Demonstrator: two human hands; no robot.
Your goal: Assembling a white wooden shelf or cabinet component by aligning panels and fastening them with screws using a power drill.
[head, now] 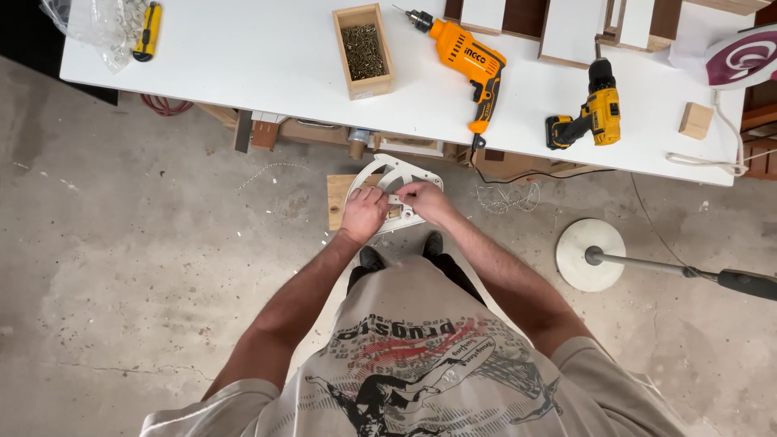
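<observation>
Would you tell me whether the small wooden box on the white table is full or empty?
Nearly full: the open-topped wooden box on the white table shows a dark heap of screws covering its inside almost to the rim.

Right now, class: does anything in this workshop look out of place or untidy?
Yes. A clothes iron sits on the white workbench among two drills, odd for woodworking. Tangled wire scraps litter the concrete floor beside the person's hands.

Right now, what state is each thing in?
White slotted part: held in front of the body by both hands.
Left hand: closed on it.
Right hand: pinching it.
Wooden box: open, full of screws.
Orange corded drill: lying on its side.
Yellow cordless drill: lying on its side.
</observation>
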